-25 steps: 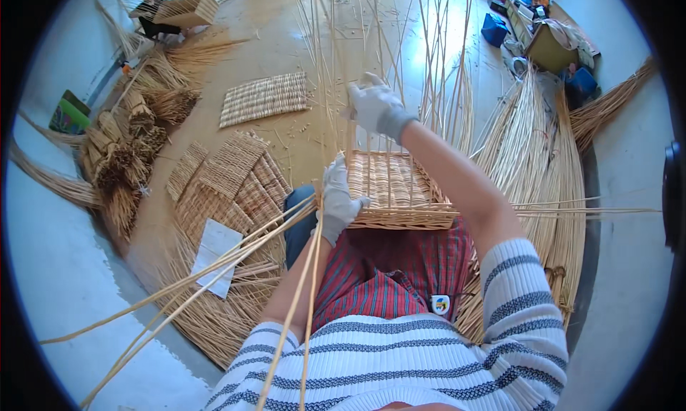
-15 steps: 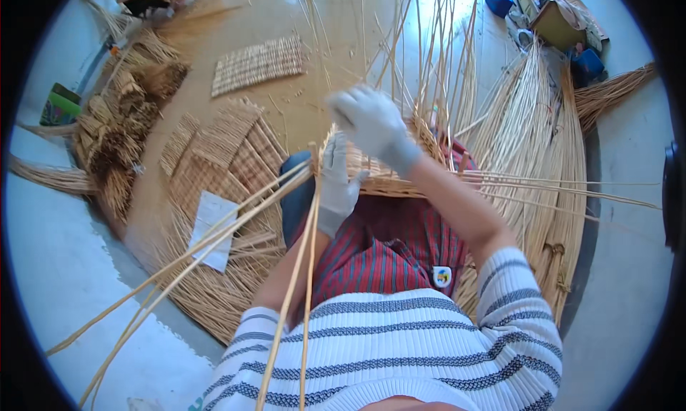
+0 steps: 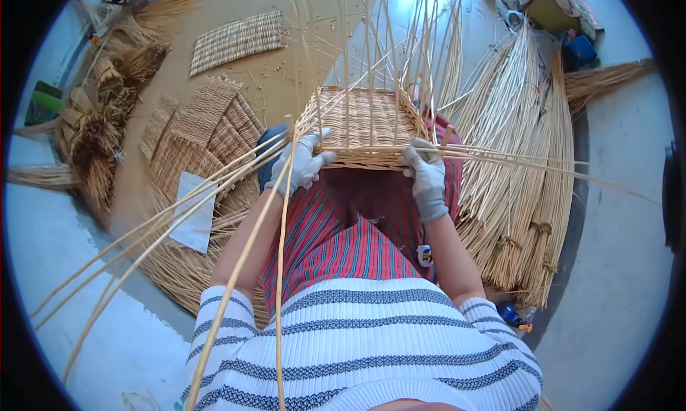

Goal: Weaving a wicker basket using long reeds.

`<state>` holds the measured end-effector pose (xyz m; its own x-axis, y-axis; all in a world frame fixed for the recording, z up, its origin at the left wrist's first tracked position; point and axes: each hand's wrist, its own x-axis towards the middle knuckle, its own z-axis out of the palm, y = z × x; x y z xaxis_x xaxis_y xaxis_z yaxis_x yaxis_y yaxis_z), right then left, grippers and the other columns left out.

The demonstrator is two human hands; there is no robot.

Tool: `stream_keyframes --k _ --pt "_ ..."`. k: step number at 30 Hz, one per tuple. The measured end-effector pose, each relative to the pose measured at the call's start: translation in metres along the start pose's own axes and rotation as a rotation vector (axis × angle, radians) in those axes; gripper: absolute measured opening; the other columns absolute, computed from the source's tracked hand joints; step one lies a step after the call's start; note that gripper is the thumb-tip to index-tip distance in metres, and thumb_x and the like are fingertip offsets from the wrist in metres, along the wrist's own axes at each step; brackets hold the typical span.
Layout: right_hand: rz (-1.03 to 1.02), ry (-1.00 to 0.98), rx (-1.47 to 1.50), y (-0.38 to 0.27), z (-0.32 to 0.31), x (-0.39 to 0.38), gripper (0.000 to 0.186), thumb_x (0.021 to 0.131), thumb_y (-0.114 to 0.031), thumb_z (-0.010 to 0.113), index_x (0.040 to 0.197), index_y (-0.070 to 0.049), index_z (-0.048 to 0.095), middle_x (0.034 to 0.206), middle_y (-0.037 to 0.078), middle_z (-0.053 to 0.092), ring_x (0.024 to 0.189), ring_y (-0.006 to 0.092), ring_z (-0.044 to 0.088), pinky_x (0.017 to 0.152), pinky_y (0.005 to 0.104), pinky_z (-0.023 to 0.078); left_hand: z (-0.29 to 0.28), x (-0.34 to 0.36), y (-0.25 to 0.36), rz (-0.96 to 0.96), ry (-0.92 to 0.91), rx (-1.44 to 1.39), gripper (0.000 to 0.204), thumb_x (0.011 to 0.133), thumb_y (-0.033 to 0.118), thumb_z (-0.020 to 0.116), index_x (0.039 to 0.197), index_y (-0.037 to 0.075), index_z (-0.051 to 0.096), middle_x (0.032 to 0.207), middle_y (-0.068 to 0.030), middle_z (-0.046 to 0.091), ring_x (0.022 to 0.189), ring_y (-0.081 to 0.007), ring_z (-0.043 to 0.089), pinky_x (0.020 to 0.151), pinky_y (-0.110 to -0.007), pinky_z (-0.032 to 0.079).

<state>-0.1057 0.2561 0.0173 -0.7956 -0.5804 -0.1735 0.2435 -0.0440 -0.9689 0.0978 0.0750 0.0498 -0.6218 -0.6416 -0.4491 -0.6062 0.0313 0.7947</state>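
Tan floor spreads beyond the work, with pale walls curving up on both sides. Both hands wear light grey gloves. The left grip is closed around the near left corner of a shallow rectangular wicker basket, thumb against its near wall. The right grip is closed on the near right corner, fingers laid over the rim. The basket lies between the two grips, its woven base stretching away past them. Thin upright stakes rise from it, ahead of both grips.

Several long rods meet beside the left grip: some slant down past the left forearm, others run out to the left. I cannot tell whether that grip also pinches them. More rods extend rightward from just beside the right grip. Below and between the grips is a red striped cloth over the lap, then a white top with dark stripes.

Left of the left grip lies a white sheet, near overlapping woven panels. A single woven panel lies farther ahead on that side, and tied straw bundles are heaped well off to the left. Right of the right grip, long pale reeds fan across the floor, with a blue container beyond.
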Motion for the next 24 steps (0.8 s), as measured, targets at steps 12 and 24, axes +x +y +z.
stream_keyframes --k 12,24 --pt "-0.349 -0.383 -0.422 -0.062 0.093 0.043 0.044 0.097 -0.003 0.056 0.139 -0.015 0.045 0.121 0.021 0.064 0.106 0.0297 0.066 0.089 0.0348 0.053 0.020 0.027 -0.018 0.009 -0.008 -0.376 0.030 0.102 0.025 0.059 0.125 0.005 0.061 0.071 -0.0044 0.063 0.040 -0.0099 0.052 0.034 -0.025 0.040" --pt "-0.316 -0.124 0.203 0.014 0.028 0.030 0.018 0.107 -0.022 0.049 0.121 -0.011 0.047 0.077 0.004 0.055 0.070 0.0166 0.061 0.075 0.0380 0.059 0.024 0.041 -0.019 0.115 0.184 -0.474 0.018 0.092 0.016 0.073 0.092 0.006 0.059 0.065 -0.0036 0.058 0.036 -0.0140 0.049 0.031 -0.032 0.037"
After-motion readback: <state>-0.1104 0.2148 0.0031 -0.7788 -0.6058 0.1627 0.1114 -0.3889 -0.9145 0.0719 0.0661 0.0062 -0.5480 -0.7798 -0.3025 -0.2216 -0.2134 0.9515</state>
